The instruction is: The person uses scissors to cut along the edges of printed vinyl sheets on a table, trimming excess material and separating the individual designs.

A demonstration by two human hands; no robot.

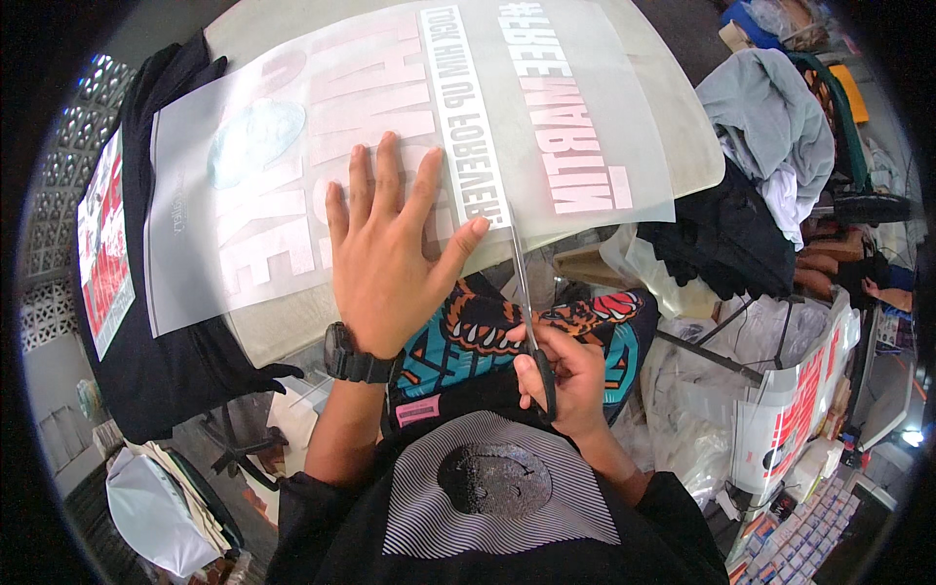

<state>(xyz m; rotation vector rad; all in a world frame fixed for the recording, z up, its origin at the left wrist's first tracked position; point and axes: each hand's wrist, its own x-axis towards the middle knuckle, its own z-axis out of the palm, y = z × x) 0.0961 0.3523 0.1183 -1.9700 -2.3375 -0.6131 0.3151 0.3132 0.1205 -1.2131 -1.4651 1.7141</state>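
Observation:
A large translucent film sheet [651,156] with mirrored block lettering and a pale blue printed shape lies on a cream table [700,136]. My left hand [388,268] presses flat on it, fingers spread, with a black watch on the wrist. In my right hand [575,380] is a pair of scissors [525,288] with black handles. Their blades point away from me and meet the sheet's near edge, beside the white strip of lettering. How far the blades are parted is hard to make out. Patterned teal and orange cloth [624,336] covers my lap below.
Black cloth [180,375] hangs over the table's left end, near a red and white printed sheet [107,249]. Grey clothing [770,112] and black cloth [721,234] are heaped at right, above clear plastic bags [687,429]. Another person's hand [892,294] shows at far right.

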